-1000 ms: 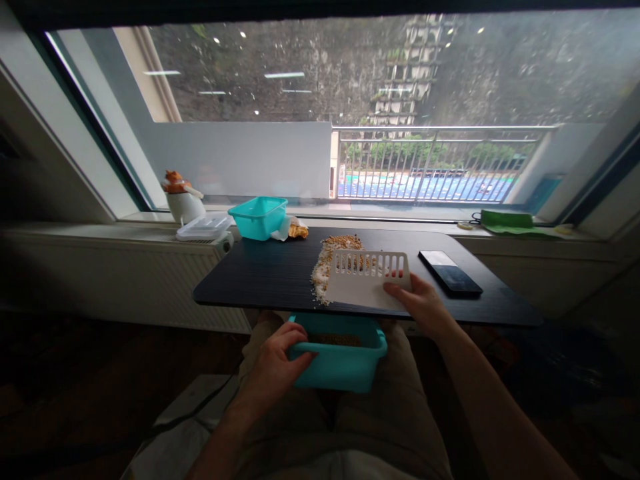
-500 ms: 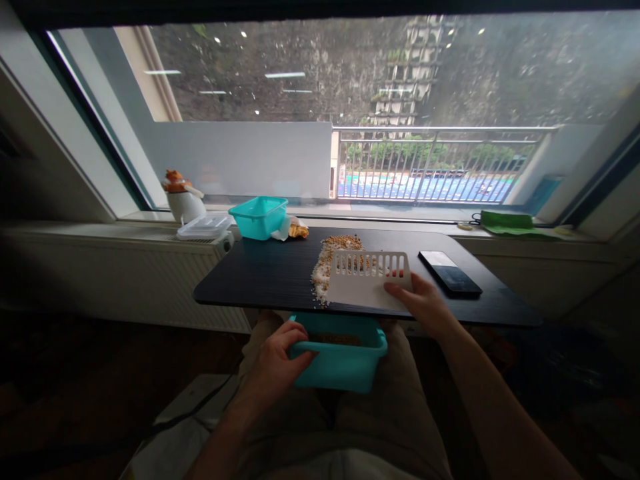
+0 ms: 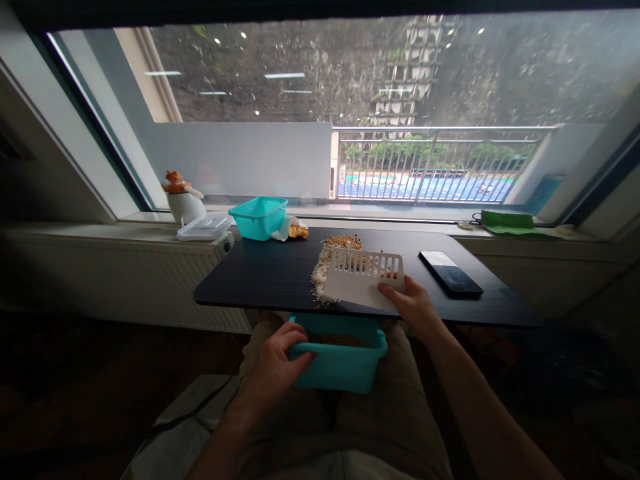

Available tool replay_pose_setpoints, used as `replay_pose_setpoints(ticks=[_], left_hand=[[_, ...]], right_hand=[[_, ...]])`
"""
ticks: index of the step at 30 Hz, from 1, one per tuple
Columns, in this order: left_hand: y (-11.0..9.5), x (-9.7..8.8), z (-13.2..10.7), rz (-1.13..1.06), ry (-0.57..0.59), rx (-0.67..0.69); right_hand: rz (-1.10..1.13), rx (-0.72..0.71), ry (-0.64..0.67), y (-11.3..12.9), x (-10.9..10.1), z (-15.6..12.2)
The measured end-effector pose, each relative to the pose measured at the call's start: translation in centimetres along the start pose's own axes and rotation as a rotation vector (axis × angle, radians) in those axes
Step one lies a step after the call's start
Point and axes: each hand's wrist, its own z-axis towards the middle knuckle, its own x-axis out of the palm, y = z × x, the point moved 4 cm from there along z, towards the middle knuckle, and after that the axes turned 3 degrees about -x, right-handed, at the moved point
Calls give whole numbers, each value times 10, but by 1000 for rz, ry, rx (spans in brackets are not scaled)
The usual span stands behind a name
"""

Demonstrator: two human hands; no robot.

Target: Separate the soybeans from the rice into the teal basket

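My right hand (image 3: 413, 303) grips the right edge of a flat white slotted plastic plate (image 3: 360, 287), its row of slots along the far side. The plate is held over the dark table and partly covers a pile of white and golden-brown grains (image 3: 333, 257). My left hand (image 3: 280, 353) is closed around the left rim of a turquoise plastic bin (image 3: 340, 367), which sits between my thighs below the table's front edge. Brown grains (image 3: 334, 339) show inside the bin.
On the dark table (image 3: 265, 273) lie a smartphone (image 3: 450, 273) at right and another turquoise bin (image 3: 259, 219) at back left, beside a crumpled orange-and-white wrapper (image 3: 296, 231). A clear plastic lid (image 3: 204, 227), a white pot (image 3: 183, 205) and green cloth (image 3: 507, 223) rest near the window.
My right hand has shifted the slotted plate slightly to the left over the grains. My left hand and the bin it holds have stayed in place.
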Motion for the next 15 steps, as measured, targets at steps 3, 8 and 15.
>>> replay_pose_setpoints(ticks=[3,8,15], left_hand=[[2,0,-1,0,-4,-1],[5,0,-1,-2,-14,4],[6,-2,-2,-3,-34,14]], right_hand=[[8,1,25,-2,6,-1],[21,0,18,5,3,-7],[30,25,50,9,2,-24]])
